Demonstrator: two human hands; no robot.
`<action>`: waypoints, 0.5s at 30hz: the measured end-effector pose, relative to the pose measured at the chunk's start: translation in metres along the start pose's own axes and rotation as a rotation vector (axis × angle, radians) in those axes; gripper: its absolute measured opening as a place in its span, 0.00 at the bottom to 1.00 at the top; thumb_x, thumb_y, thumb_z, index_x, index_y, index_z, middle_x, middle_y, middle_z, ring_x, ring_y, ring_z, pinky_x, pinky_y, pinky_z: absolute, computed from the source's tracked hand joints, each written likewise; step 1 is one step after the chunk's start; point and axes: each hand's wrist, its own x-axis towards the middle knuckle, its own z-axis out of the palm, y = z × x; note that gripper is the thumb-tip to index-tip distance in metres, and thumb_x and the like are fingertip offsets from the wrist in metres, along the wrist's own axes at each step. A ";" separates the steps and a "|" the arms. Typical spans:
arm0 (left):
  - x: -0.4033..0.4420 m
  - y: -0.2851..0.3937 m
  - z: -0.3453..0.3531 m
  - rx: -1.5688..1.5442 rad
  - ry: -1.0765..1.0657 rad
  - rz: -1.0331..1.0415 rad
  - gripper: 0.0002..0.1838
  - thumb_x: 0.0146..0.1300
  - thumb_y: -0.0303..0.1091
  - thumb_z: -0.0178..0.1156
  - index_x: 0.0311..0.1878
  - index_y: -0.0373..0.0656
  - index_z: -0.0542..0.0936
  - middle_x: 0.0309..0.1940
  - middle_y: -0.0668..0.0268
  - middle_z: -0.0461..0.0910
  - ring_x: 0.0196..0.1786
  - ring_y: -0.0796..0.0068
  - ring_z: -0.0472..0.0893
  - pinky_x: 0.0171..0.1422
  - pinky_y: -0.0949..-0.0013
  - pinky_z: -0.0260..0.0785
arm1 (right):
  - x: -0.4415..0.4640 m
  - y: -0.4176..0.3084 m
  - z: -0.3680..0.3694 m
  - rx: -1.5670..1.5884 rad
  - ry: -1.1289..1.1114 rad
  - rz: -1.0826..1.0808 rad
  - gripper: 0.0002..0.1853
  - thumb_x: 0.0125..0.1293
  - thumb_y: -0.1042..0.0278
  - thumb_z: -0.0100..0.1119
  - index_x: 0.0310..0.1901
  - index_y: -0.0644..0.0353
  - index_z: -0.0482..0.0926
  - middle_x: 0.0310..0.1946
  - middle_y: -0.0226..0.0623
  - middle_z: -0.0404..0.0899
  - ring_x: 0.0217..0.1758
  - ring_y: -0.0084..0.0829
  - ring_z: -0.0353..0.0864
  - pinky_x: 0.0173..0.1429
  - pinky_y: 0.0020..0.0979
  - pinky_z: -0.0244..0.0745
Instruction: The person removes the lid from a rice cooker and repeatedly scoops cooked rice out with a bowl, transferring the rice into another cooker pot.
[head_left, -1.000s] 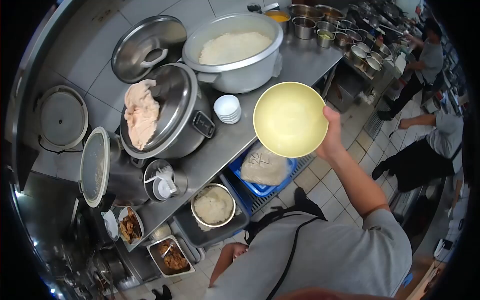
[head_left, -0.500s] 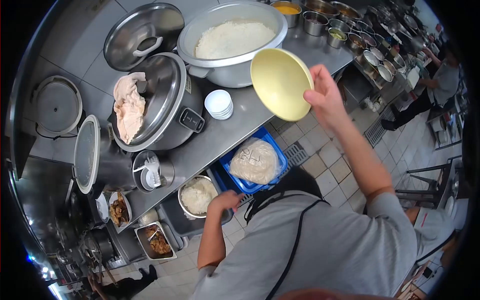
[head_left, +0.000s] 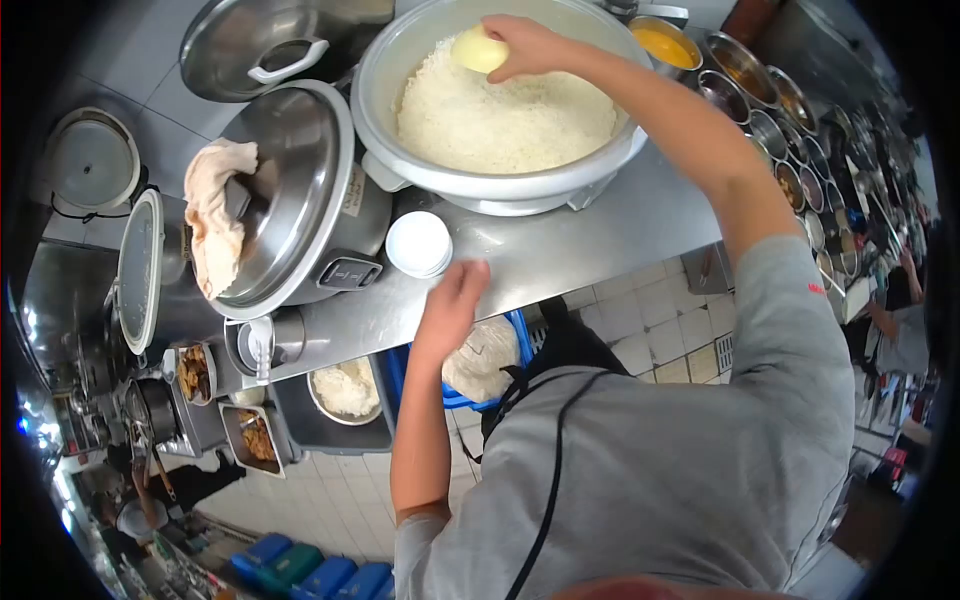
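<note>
My right hand (head_left: 527,47) grips a pale yellow bowl (head_left: 478,50), its lower part down at the surface of the white rice (head_left: 490,135). The rice fills a large light-grey pot (head_left: 505,193) on the counter, and my fingers reach inside its far rim. My left hand (head_left: 453,303) is over the counter's near edge, holding nothing, with its fingers extended. Just beyond its fingertips stands a stack of small white cups (head_left: 419,243).
A closed rice cooker (head_left: 300,190) with a crumpled cloth (head_left: 218,205) on its lid stands left of the pot. Metal containers of food (head_left: 665,45) line the right. Below the counter, a blue crate (head_left: 400,375) holds a bagged bundle (head_left: 482,360). Another person (head_left: 900,335) is far right.
My right hand has carried the yellow bowl from over the counter's front edge into the rice pot. My left hand has risen from beside the crate to near the white cups.
</note>
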 end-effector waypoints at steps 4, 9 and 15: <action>0.065 0.067 0.030 -0.660 0.192 -0.203 0.58 0.73 0.75 0.52 0.85 0.34 0.48 0.79 0.36 0.60 0.73 0.33 0.74 0.67 0.38 0.79 | 0.053 0.061 0.039 -0.151 -0.209 -0.285 0.36 0.46 0.61 0.82 0.56 0.62 0.75 0.52 0.45 0.80 0.58 0.51 0.80 0.62 0.45 0.77; 0.104 0.068 0.051 -0.735 0.113 -0.105 0.51 0.77 0.72 0.40 0.85 0.37 0.53 0.81 0.44 0.62 0.78 0.43 0.71 0.73 0.38 0.74 | 0.015 0.047 0.030 -0.224 -0.448 -0.387 0.39 0.40 0.58 0.84 0.56 0.62 0.78 0.54 0.48 0.80 0.60 0.52 0.81 0.59 0.49 0.80; 0.105 0.070 0.054 -0.707 0.176 -0.069 0.49 0.77 0.72 0.36 0.84 0.38 0.56 0.80 0.48 0.65 0.80 0.47 0.69 0.76 0.39 0.70 | -0.046 -0.015 -0.073 -0.101 -0.884 -0.093 0.36 0.41 0.51 0.81 0.50 0.64 0.80 0.41 0.50 0.84 0.48 0.52 0.85 0.51 0.47 0.81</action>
